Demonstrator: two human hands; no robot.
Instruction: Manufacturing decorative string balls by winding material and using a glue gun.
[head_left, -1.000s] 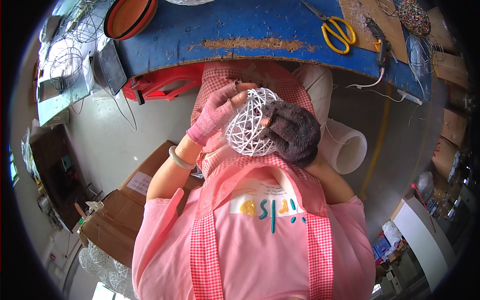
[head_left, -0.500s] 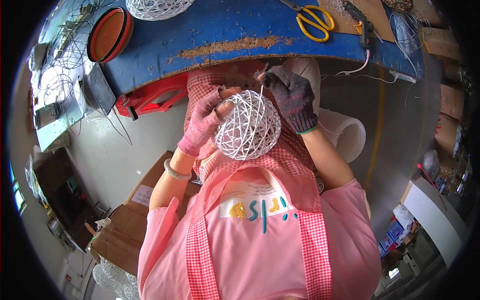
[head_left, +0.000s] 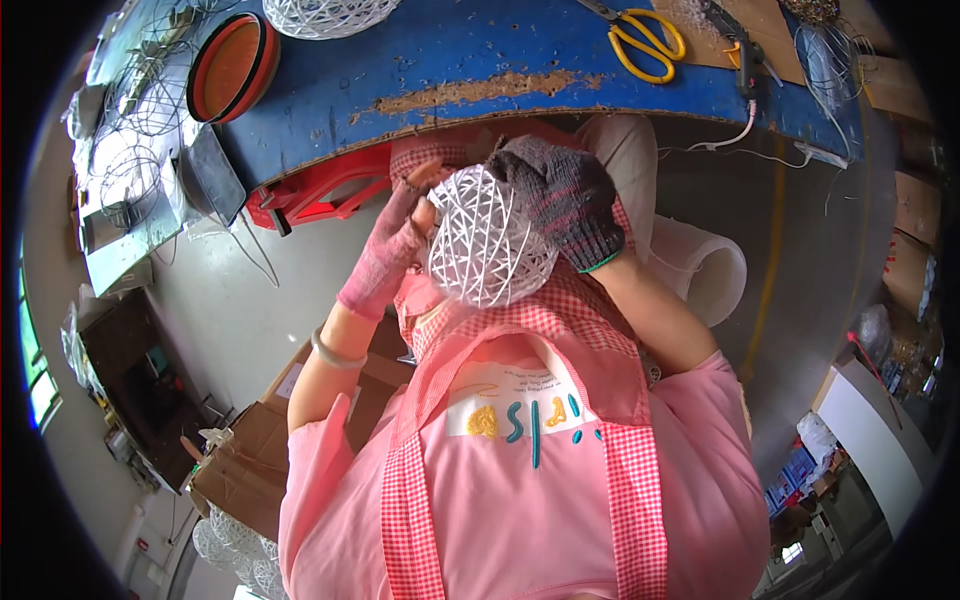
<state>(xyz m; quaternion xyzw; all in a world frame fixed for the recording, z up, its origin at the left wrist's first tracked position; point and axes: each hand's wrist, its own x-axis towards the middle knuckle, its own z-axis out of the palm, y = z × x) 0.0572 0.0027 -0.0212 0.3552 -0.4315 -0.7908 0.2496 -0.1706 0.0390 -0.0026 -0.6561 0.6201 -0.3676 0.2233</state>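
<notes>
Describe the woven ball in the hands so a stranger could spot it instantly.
Start at the blue workbench; just below its worn edge, over the pink apron, sits the white woven ball. The left hand and right hand grip it; another white ball lies unheld on the bench.

White woven ball, pink glove, dark grey glove, pink checked apron, blue table, yellow scissors

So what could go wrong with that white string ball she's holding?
The white woven ball looks open and light, held between the left hand and the right hand. A hard squeeze might dent it. It is held over the lap, clear of the blue table, so if it slipped it could roll onto the floor. The yellow scissors lie near the table's edge and a careless reach might knock them off.
</notes>
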